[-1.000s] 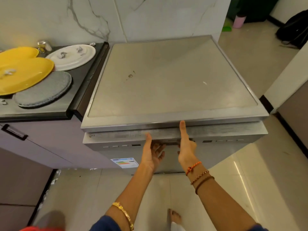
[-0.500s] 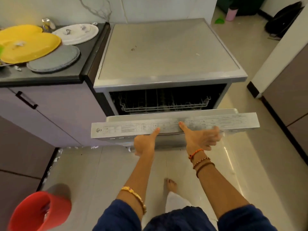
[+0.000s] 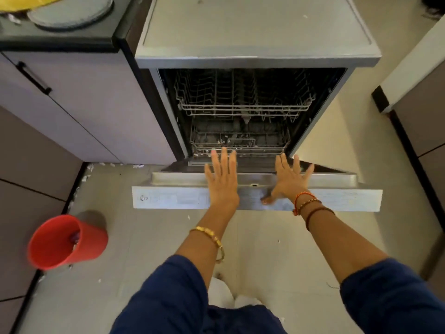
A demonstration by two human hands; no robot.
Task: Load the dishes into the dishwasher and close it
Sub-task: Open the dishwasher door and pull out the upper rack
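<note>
Early stage, by the look of it: door down, nothing loaded yet, closing still to come.

Stainless-steel freestanding dishwasher (image 3: 255, 30) open, its brushed-metal drop-down door (image 3: 168, 197) lowered near flat w/ control strip facing up. Left hand (image 3: 222, 180) over the door's top edge, fingers straight & spread, gripping nothing. Right hand (image 3: 287, 180) likewise flat & splayed, thumb down toward the control strip, holding nothing; actual contact w/ the door hard to tell for either. Both read as letting the door settle or just releasing it.

Upper white wire rack (image 3: 243, 97) inside: no dishes visible. Lower wire rack (image 3: 238, 143) dimmer; some pale specks & a small basket-like frame, no plates made out. Both racks pushed in.

Dishes still up on the dark countertop (image 3: 60, 38) left of the machine: round grey speckled plate (image 3: 69, 12), plus a sliver of a yellow dish (image 3: 29, 2) at the frame edge, partly over the grey one. Others prob. out of view.

Red plastic bucket (image 3: 65, 242) on the tiled floor, lower left, well apart from the door; something small & pale-purplish inside, too blurred to name. Bits of white litter along the cabinet base.

Left to do: pull a rack, move plates over, slot them, push rack back, lift door shut.
</note>
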